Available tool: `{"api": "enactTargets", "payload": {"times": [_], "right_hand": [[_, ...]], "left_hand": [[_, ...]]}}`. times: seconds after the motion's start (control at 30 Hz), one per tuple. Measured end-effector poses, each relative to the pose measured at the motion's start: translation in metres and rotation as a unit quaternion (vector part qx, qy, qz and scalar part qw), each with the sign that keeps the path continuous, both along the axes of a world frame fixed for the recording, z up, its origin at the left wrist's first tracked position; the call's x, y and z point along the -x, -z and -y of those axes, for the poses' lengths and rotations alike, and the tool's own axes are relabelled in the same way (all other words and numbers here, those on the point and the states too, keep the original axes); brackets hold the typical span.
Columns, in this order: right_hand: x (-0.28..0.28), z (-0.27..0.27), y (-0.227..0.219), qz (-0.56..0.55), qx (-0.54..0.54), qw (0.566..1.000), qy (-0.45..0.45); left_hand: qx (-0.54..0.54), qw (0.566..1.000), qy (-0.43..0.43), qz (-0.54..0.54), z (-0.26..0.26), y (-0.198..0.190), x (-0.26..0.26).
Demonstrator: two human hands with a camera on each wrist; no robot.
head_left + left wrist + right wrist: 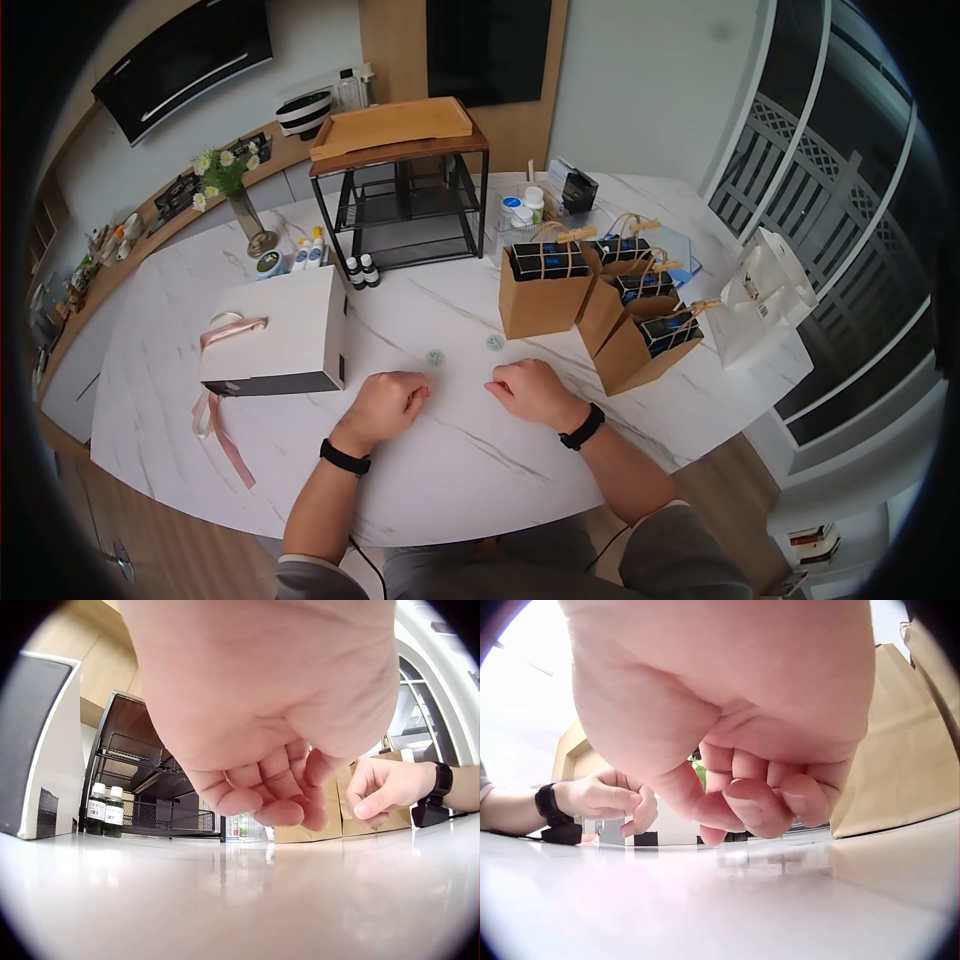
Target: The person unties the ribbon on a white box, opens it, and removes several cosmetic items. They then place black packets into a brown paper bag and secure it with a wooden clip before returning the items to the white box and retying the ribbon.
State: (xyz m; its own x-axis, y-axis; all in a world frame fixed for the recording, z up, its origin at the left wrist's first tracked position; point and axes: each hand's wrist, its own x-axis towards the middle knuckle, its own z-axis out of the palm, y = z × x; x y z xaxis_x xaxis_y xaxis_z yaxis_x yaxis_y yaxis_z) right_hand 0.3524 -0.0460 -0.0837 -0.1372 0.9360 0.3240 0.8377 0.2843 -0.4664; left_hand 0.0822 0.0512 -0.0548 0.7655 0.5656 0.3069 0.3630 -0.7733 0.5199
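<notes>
My left hand [385, 405] hovers close over the white marbled table [450, 470], its fingers loosely curled with nothing in them. Across from it, my right hand [540, 393] hangs low in the same way, fingers bent inward and holding nothing. Just beyond the hands lie two small round pale-green discs, a left disc [434, 357] near the left knuckles and a right disc [495, 342] past the right ones. In the left wrist view, the left fingers [281, 814] droop above the tabletop. The right fingers [757, 810] fold toward the palm in the right wrist view.
A white box [275, 325] with a pink ribbon [232, 450] stands left. Several brown paper bags [545, 300] with clipped handles and a white bag [765, 300] stand right. Behind are two small bottles [362, 271], a black-framed rack [405, 205] topped by a wooden tray [395, 128], and a flower vase [248, 222].
</notes>
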Motion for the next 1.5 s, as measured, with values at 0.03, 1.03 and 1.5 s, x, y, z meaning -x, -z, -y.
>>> {"api": "enactTargets", "payload": {"times": [0.03, 1.03, 1.5], "right_hand": [[-0.002, 0.001, 0.000, 0.001, 0.003, 1.000, 0.004], [-0.067, -0.083, -0.181, 0.225, -0.021, 0.961, 0.160], [0.059, -0.021, -0.188, 0.148, -0.045, 0.988, -0.010]], "left_hand": [[-0.016, 1.000, 0.009, 0.013, -0.001, 0.002, -0.002], [-0.001, 0.999, 0.034, -0.021, -0.003, 0.003, 0.009], [-0.054, 0.987, 0.024, 0.148, -0.001, -0.001, 0.008]]}}
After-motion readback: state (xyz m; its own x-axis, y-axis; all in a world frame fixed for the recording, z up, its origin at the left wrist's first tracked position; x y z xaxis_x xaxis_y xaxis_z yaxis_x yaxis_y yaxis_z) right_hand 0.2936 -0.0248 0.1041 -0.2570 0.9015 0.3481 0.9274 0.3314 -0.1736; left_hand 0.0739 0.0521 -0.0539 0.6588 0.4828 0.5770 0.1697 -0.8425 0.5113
